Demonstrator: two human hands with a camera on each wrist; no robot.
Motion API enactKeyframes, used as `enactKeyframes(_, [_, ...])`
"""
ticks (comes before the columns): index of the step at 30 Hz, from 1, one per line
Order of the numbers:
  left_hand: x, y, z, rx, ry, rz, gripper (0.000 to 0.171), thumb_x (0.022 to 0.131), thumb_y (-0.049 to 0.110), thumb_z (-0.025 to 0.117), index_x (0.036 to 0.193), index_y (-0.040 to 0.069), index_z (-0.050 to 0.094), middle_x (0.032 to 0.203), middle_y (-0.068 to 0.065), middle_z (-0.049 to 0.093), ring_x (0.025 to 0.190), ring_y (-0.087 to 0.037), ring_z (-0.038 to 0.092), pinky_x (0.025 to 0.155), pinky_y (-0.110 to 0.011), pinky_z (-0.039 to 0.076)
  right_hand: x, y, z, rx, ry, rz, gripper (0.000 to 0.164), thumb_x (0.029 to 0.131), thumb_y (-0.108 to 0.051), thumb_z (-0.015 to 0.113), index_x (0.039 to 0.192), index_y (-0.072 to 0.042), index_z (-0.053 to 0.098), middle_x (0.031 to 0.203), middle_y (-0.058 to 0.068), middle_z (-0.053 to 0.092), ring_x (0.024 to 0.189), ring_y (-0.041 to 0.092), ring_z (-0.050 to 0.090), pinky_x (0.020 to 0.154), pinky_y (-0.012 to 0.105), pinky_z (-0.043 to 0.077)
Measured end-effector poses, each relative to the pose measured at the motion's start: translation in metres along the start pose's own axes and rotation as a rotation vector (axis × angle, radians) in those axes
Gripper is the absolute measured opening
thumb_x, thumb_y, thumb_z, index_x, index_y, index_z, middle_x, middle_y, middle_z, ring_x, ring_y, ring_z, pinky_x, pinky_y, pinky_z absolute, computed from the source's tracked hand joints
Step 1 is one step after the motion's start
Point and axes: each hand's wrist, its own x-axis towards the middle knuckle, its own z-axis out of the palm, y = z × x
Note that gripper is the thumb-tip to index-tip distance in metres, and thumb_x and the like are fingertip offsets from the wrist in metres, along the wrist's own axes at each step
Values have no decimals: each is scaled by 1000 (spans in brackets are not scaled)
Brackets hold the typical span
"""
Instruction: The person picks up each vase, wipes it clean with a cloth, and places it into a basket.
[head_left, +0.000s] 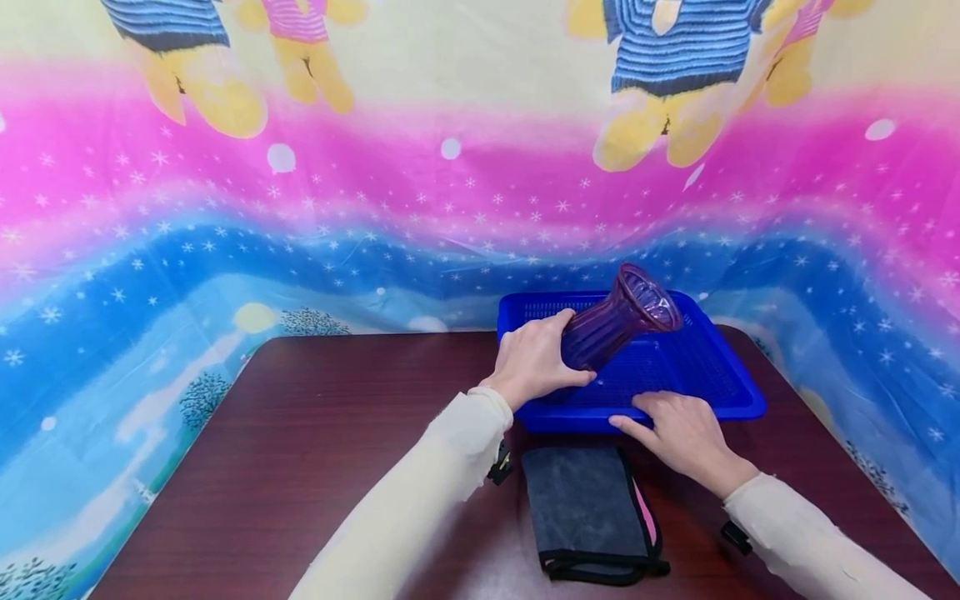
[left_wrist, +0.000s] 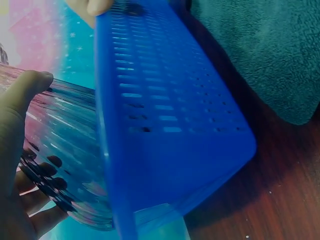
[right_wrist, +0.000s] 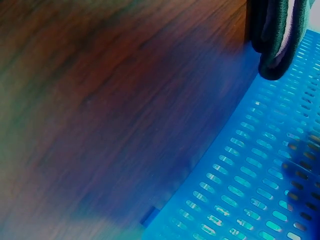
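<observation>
My left hand (head_left: 531, 360) grips a purple, ribbed glass vase (head_left: 611, 321). The vase leans over the blue plastic basket (head_left: 738, 410), its flared mouth up and to the right. In the left wrist view, the thumb lies along one side of the glass (left_wrist: 70, 135) and the fingers curl round the other. My right hand (head_left: 686, 433) holds the basket's near rim, with the thumb on the outside and the fingers over the edge. The right wrist view shows the slotted basket wall (right_wrist: 240, 175) but not the hand clearly.
A folded dark grey cloth (head_left: 585, 504) with black edging and a pink inner side lies just in front of the basket. Everything stands on a dark reddish-brown wooden table (head_left: 315, 450). A colourful printed curtain (head_left: 420, 200) hangs behind and beside the table.
</observation>
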Motion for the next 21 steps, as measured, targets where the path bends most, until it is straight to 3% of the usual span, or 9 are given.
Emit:
enactKeyframes(13, [0,1,14,44,-39,-15,88,72,68,80,143,25,50,111,3,72,89,-13,67,65,-34,58,-1,0,1,-1,26,-17,45,89,-54,69,97,-11,80,93,10,79,72,26,71,49,31,51])
enactKeyframes(21, [4,4,19,63,-91,-52,94,73,67,79,150,25,46,129,2,70,103,-17,70,76,-38,61,-1,1,1,-8,17,-11,49,90,-55,68,102,-10,80,97,12,79,79,28,73,55,35,56])
